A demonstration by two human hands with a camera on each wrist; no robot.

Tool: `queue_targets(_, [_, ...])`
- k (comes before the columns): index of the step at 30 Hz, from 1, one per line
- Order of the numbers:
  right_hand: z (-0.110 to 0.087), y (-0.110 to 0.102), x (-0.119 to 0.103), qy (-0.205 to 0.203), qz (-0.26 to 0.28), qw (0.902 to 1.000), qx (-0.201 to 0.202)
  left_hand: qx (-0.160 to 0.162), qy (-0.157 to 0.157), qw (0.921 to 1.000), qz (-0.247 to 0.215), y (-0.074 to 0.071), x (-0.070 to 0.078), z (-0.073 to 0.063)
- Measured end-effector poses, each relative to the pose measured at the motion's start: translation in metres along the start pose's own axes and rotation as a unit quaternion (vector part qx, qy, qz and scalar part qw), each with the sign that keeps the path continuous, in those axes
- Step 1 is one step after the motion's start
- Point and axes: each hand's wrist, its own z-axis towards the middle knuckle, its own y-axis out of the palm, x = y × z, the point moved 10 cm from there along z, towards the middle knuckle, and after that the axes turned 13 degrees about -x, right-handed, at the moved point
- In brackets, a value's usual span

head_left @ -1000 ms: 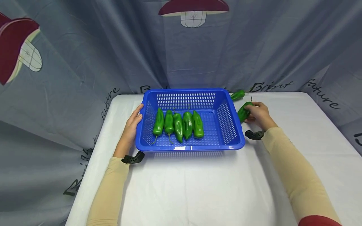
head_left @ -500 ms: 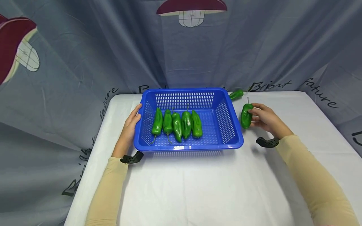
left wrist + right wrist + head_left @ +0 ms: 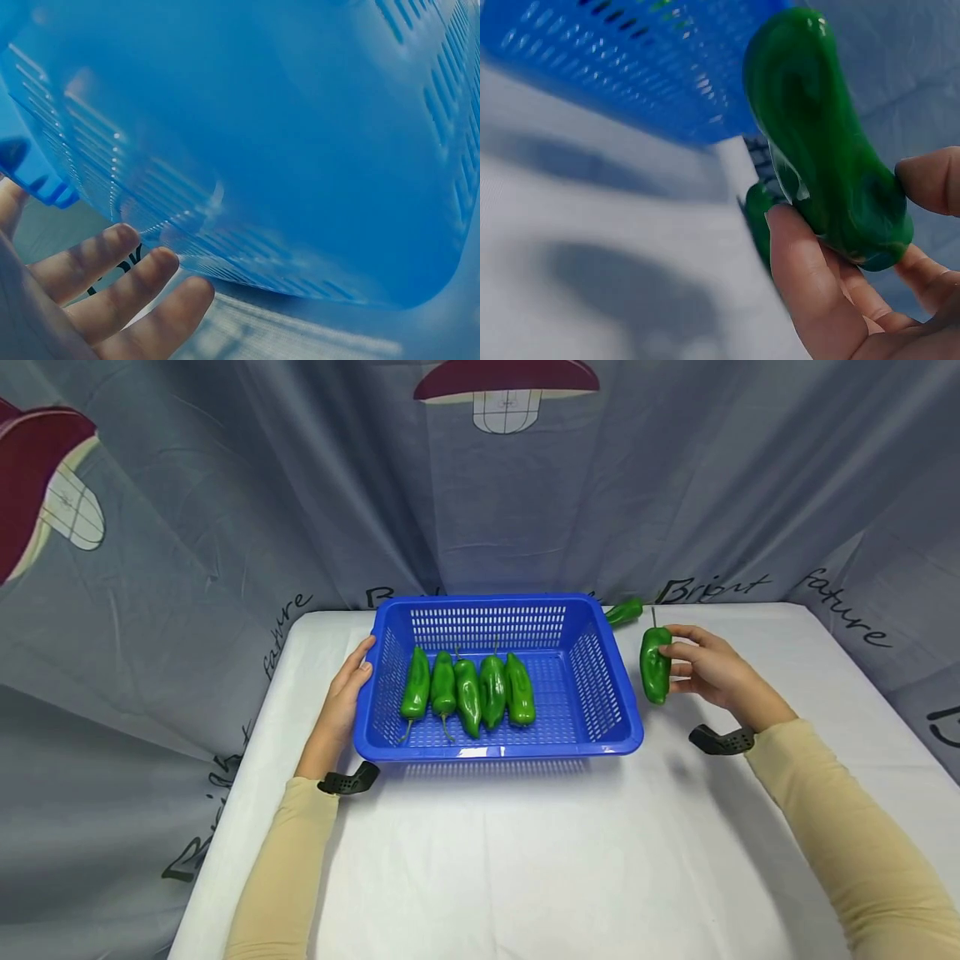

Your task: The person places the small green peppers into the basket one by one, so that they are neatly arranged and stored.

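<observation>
In the head view a blue plastic basket (image 3: 495, 750) stands on the white table, with several green peppers (image 3: 467, 693) lying side by side in its left and middle part. My left hand (image 3: 341, 702) rests against its left rim; in the left wrist view the fingers (image 3: 161, 319) lie fairly straight beside the slotted outer wall. To the right of the basket my right hand (image 3: 708, 668) holds a green pepper (image 3: 655, 668) upright, stem up, between thumb and fingers. The right wrist view shows this pepper (image 3: 817, 135) close up, off the tabletop.
Another green pepper (image 3: 625, 612) lies behind the basket's right back corner, partly hidden by it. A grey printed curtain (image 3: 517, 518) hangs along the back of the table. White cloth (image 3: 525, 860) covers the tabletop.
My right hand has drawn the pepper away from the basket's right wall, slightly to the right, and turned it from tilted to upright. The left hand and the basket stay in place.
</observation>
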Motion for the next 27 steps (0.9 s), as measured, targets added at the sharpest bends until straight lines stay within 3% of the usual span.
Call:
queue_targets(4, [-0.004, 0.006, -0.019, -0.007, -0.03, 0.9995, -0.008, -0.001, 0.001, 1.0, -0.002, 0.0, 0.0, 0.0])
queue_targets(14, [-0.012, 0.032, -0.061, -0.051, -0.013, 0.9976, -0.044, -0.006, -0.003, 1.0, -0.004, 0.0, -0.003, 0.001])
queue_targets(27, [0.003, 0.077, -0.074, -0.026, -0.084, 0.9938, -0.068, -0.004, -0.005, 1.0, -0.001, 0.001, -0.002, 0.001])
